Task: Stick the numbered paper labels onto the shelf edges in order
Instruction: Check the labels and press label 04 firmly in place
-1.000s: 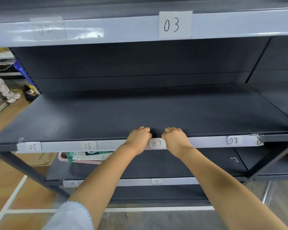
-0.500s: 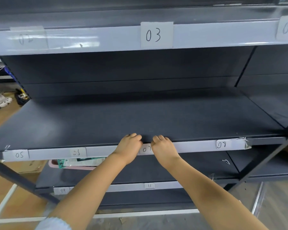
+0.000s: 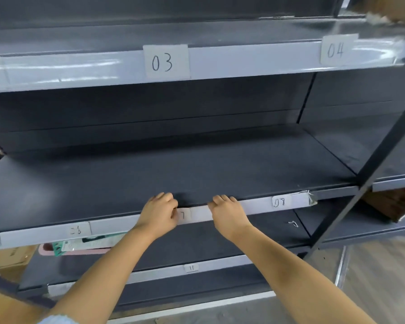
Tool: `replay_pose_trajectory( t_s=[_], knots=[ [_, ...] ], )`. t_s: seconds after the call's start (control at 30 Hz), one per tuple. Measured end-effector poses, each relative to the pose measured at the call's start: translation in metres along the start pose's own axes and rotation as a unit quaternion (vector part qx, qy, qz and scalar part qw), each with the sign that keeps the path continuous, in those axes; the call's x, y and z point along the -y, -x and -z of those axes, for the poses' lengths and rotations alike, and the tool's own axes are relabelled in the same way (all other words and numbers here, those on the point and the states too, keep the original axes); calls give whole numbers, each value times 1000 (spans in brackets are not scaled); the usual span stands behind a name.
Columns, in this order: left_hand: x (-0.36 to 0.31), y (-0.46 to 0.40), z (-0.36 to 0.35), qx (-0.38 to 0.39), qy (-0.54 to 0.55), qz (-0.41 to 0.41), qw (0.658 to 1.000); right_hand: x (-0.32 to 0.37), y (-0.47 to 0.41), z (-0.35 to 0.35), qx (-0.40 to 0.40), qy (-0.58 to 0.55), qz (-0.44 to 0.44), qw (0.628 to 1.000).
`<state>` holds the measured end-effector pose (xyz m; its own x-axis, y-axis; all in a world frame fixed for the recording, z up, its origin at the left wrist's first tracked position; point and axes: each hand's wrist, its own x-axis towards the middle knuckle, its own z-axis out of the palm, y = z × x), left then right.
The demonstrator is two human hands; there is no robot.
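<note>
The middle shelf edge (image 3: 115, 226) is a pale strip carrying paper labels 06 (image 3: 76, 230), 07 (image 3: 184, 215) and 08 (image 3: 279, 202). My left hand (image 3: 158, 216) hooks its fingers over the shelf top and covers the left part of label 07, so only the "7" shows. My right hand (image 3: 228, 215) grips the same edge just right of that label, a short gap away. The upper edge carries labels 03 (image 3: 165, 61) and 04 (image 3: 336, 50). Label 11 (image 3: 191, 268) sits on the lower edge.
A pink tray (image 3: 47, 250) with green packets lies on the lower shelf at left. Cardboard boxes stand at the left floor (image 3: 7, 258) and under the right bay (image 3: 388, 204). A dark slanted upright (image 3: 369, 174) bounds the bay on the right.
My right hand has slid right along the shelf edge, opening a gap beside label 07. My left hand now covers the "0". The view has turned right, bringing label 04 in.
</note>
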<state>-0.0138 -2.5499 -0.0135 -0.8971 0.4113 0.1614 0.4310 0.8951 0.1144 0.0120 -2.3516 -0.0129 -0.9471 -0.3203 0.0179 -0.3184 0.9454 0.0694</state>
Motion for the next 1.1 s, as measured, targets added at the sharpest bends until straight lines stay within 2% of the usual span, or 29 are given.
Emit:
replay_pose_trajectory(
  t_s=[0.23,0.47,0.57,1.1],
  knots=[
    [-86,-30,-14,-46,20,-72,996,-79,46,-5,-54,-88,-143,984],
    [-179,-57,-23,15,43,-72,996,-155,94,-3,-51,-94,-211,972],
    [-200,-64,-25,14,50,-58,997,-182,105,-1,-53,-107,-222,968],
    [-235,-81,-32,2,15,-1,1000,-201,89,3,-25,-134,-115,984]
  ],
)
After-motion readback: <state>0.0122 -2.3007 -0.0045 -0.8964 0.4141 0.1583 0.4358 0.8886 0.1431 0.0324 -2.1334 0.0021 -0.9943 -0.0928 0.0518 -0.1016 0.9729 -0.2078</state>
